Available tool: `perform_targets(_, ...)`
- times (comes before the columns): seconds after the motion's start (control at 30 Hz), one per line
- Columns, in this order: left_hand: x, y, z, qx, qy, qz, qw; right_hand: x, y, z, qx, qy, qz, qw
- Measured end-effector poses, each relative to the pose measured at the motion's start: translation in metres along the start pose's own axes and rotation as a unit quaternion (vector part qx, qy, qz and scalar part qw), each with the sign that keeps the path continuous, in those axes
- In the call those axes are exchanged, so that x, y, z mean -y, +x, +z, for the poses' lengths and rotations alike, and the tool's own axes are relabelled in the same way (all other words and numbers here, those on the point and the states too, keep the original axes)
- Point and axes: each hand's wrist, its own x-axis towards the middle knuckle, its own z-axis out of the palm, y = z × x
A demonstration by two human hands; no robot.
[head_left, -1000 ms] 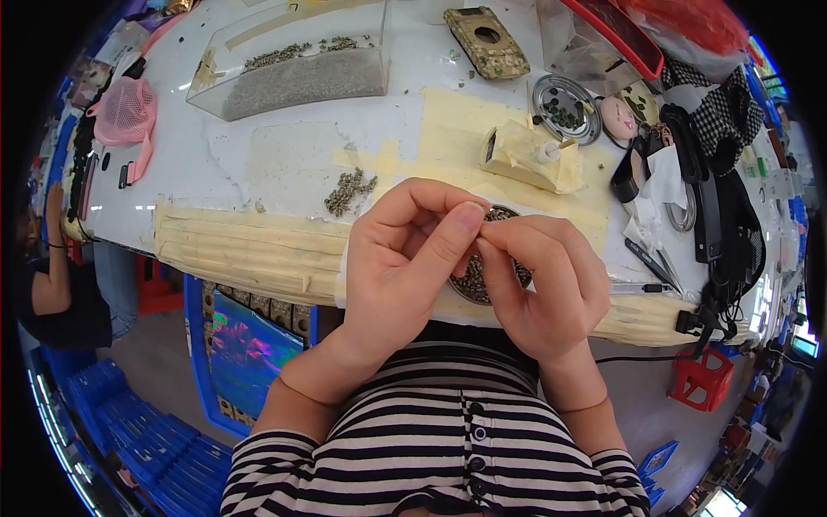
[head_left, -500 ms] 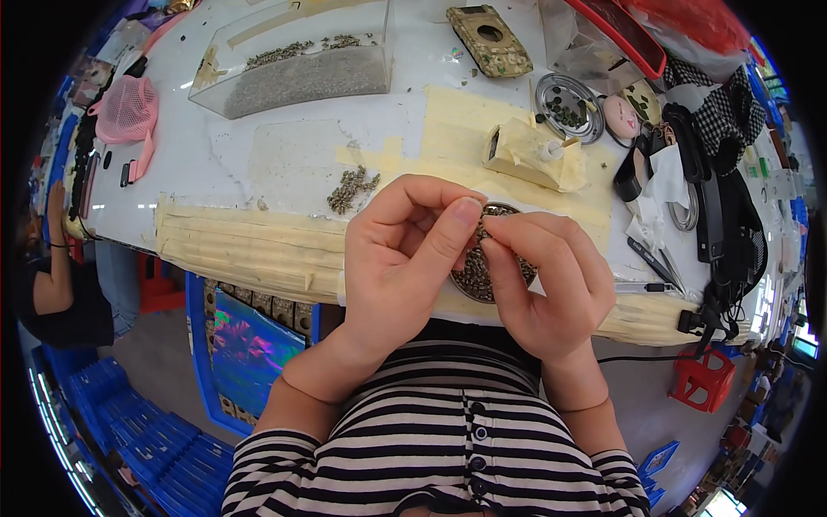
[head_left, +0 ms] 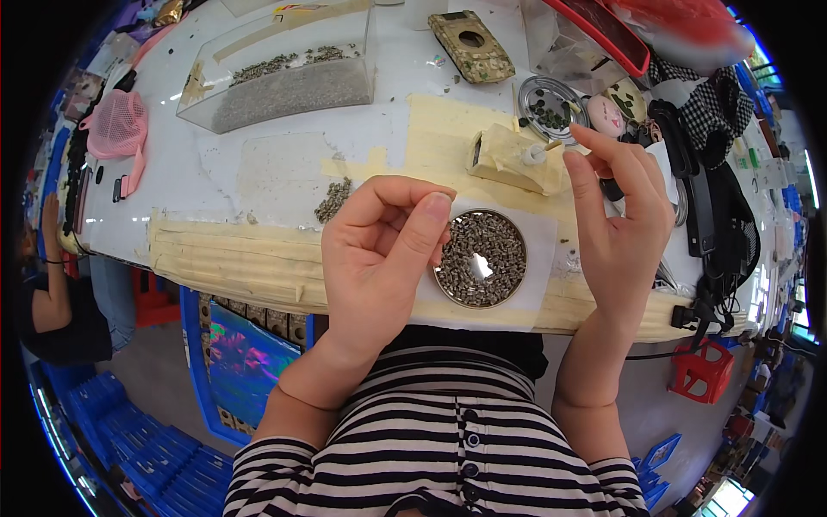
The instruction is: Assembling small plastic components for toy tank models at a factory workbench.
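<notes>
The left hand (head_left: 379, 254) pinches a tiny brownish piece (head_left: 451, 195); left of centre below it, a round, shiny dish (head_left: 480, 267) holds gritty metallic bits (head_left: 498, 241); the right hand (head_left: 624, 215), thumb and forefinger apart, nears a boxy, tape-wrapped block (head_left: 511, 159).

Small parts (head_left: 504, 252) shiny, metallic; tabletop (head_left: 202, 177) glossy.

The left hand (head_left: 379, 250) partly hides a pile of tiny bits (head_left: 330, 203) and a round dish (head_left: 479, 268); anything it pinches is too small to tell, and a far-right red bag (head_left: 685, 24) is blurred.
</notes>
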Motion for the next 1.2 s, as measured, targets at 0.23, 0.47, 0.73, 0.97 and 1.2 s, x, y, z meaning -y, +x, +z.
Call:
perform_targets(0.23,-0.001,0.002,-0.001,0.013,-0.028,-0.035,0.999,0.0,0.003,0.009,0.027,0.039,0.006,0.999)
perform_targets(0.47,-0.004,0.0,-0.001,0.012,-0.02,-0.049,0.999,0.029,-0.009,-0.003,-0.088,0.144,-0.007,0.986)
perform_targets(0.73,-0.004,-0.001,-0.001,0.022,0.002,-0.043,0.999,0.04,-0.032,0.019,0.044,0.464,0.068,0.882)
perform_targets(0.97,-0.004,-0.003,0.002,0.021,0.001,-0.028,0.999,0.042,-0.032,0.024,0.051,0.467,0.062,0.881)
perform_targets(1.2,-0.005,-0.004,0.003,0.02,-0.016,-0.026,0.999,0.041,-0.032,0.024,0.05,0.449,0.046,0.891)
